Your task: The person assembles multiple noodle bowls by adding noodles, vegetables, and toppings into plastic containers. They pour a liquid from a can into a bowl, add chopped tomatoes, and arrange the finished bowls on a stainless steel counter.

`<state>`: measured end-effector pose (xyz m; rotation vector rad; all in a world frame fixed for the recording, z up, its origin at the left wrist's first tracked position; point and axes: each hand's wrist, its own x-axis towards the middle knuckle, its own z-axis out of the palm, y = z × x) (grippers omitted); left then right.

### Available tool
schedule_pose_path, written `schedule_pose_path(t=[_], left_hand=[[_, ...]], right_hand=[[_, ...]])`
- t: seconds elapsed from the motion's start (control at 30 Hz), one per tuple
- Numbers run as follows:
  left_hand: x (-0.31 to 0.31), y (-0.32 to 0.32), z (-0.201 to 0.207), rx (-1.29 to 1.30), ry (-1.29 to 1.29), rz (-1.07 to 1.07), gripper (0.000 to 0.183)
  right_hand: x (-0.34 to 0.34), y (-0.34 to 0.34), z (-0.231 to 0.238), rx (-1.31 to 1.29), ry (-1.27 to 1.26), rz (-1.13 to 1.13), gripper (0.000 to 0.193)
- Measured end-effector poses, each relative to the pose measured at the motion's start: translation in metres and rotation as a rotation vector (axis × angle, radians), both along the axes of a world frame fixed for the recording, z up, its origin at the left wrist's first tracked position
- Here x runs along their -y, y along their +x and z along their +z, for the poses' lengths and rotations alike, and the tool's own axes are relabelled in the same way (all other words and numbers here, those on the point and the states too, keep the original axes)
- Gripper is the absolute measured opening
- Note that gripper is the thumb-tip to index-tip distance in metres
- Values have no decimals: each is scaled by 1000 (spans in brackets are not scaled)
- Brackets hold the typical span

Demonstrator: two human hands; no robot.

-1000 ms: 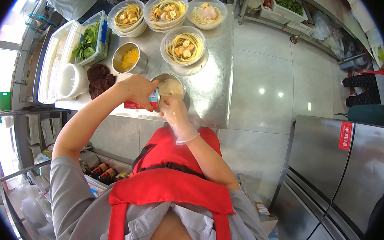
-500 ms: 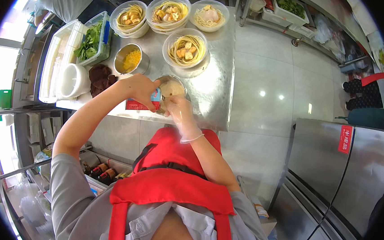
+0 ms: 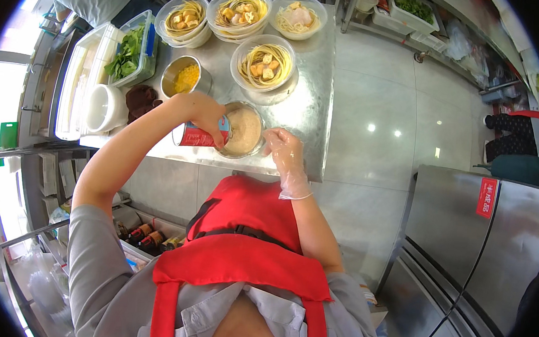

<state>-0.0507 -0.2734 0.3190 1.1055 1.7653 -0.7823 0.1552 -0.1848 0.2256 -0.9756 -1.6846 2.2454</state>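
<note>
My bare left hand (image 3: 207, 114) grips a red and blue can (image 3: 197, 136). The can lies tilted on its side, its mouth toward a round metal bowl (image 3: 260, 144). Pale beige, thick-looking mixture (image 3: 245, 128) fills much of that bowl. At the bowl's right rim is my right hand (image 3: 283, 150), in a clear plastic glove, with fingers curled together. Whether those fingers hold the rim or something small, I cannot tell. Just beyond the bowl stands a plastic bowl of noodles (image 3: 262, 65) topped with pale cubes.
A metal pot of yellow bits (image 3: 186, 78) and a dark brown cloth (image 3: 140, 102) lie left of my left arm. More noodle bowls (image 3: 183, 20) line the far side. A tub of leafy greens (image 3: 126, 56) and a white container (image 3: 105, 109) stand left. The steel table's right edge (image 3: 330, 110) borders the floor.
My right hand has moved right, from beside the can's mouth to the bowl's right rim, uncovering more of the mixture. The can in my left hand has tipped and shifted slightly.
</note>
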Motion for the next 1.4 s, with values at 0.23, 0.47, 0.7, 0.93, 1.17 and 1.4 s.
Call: schedule_pose_path(t=[0.23, 0.47, 0.7, 0.93, 1.17, 1.4], left_hand=[[-20, 0, 1, 4, -37, 37, 74], [-36, 3, 12, 6, -107, 39, 71], [-40, 5, 22, 25, -96, 33, 75], [-40, 6, 28, 36, -115, 39, 75], [-44, 9, 28, 2, -192, 71, 70], [-46, 10, 29, -8, -194, 72, 70]], right_hand=[[-7, 8, -12, 2, -85, -25, 19], [-8, 8, -20, 51, -54, 59, 25], [-9, 5, -22, 30, -105, 65, 26], [-9, 2, -25, 31, -109, 67, 24], [-8, 1, -28, 52, -8, 103, 30], [-8, 2, -28, 33, -16, 107, 31]])
